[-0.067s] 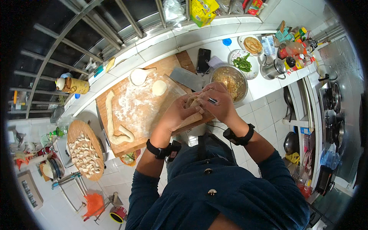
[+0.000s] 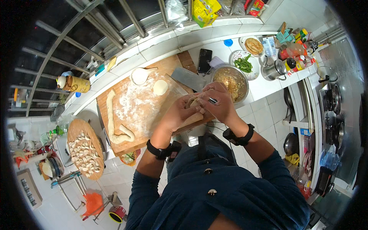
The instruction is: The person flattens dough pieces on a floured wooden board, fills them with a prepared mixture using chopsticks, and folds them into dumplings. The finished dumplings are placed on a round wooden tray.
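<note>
My left hand (image 2: pixel 178 115) cups a round dumpling wrapper (image 2: pixel 194 102) above the floured wooden board (image 2: pixel 134 111). My right hand (image 2: pixel 219 104) holds a small metal utensil (image 2: pixel 212 101) against the wrapper. Just beyond my hands stands a metal bowl of brown filling (image 2: pixel 232 81). On the board lie a long rope of dough (image 2: pixel 113 122), a flat round wrapper (image 2: pixel 160 87) and a rolling pin (image 2: pixel 191 120) partly hidden under my left hand. Both wrists wear black bands.
A cleaver (image 2: pixel 188 79) and a black phone (image 2: pixel 204 60) lie behind the board. A plate of greens (image 2: pixel 245 63), a metal kettle (image 2: pixel 274 69) and several jars stand at the back right. A round tray of finished dumplings (image 2: pixel 85 153) sits at the left. The stove (image 2: pixel 333 99) is at the right.
</note>
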The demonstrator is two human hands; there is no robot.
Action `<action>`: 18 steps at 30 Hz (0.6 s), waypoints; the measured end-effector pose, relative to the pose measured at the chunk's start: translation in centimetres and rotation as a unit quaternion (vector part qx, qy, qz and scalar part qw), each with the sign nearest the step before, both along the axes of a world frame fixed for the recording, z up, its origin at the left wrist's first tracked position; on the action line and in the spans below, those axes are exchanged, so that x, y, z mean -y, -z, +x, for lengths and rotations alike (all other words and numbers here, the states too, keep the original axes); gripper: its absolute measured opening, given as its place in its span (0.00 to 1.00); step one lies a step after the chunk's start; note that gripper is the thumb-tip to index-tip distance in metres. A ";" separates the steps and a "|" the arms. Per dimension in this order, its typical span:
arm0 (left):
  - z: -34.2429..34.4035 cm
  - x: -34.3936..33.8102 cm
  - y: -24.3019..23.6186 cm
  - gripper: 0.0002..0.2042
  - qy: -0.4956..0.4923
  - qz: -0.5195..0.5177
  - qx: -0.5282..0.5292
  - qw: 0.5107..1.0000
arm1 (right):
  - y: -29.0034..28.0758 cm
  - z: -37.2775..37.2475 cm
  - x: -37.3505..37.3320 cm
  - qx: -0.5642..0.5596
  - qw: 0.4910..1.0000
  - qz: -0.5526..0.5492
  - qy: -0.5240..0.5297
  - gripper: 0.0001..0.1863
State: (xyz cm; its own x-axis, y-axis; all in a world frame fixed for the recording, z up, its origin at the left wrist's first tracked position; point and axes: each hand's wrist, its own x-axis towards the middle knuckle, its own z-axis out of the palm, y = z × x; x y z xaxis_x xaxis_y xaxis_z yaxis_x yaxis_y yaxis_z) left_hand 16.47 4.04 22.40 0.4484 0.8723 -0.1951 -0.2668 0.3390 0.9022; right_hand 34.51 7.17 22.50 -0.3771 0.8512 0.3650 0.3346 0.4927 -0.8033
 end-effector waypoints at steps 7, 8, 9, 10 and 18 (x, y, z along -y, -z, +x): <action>-2.8 2.6 -0.6 0.29 -0.049 0.015 -0.041 0.998 | -1.7 -3.2 0.4 0.028 0.997 0.051 -0.054 0.08; -3.1 2.9 -0.5 0.29 -0.062 0.020 -0.037 0.997 | -1.8 -3.6 0.3 0.033 0.993 0.071 -0.087 0.08; -3.4 3.2 -0.5 0.30 -0.076 0.026 -0.034 0.996 | -1.9 -4.0 0.3 0.038 0.991 0.075 -0.100 0.08; -3.7 3.4 -0.4 0.31 -0.080 0.025 -0.031 0.996 | -1.8 -4.5 0.4 0.032 0.991 0.082 -0.105 0.07; -7.2 4.9 -2.0 0.35 -0.106 0.027 -0.051 0.993 | -2.4 -7.6 1.2 0.050 0.989 0.064 -0.120 0.08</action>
State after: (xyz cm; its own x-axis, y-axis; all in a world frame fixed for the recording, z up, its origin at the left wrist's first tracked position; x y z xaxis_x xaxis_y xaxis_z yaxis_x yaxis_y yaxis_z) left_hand 9.27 -0.91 24.40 0.2330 0.9555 -0.1812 -0.2336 0.2358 0.9433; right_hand 26.96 6.02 24.87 -0.6022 0.6822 0.4147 0.2713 0.6633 -0.6974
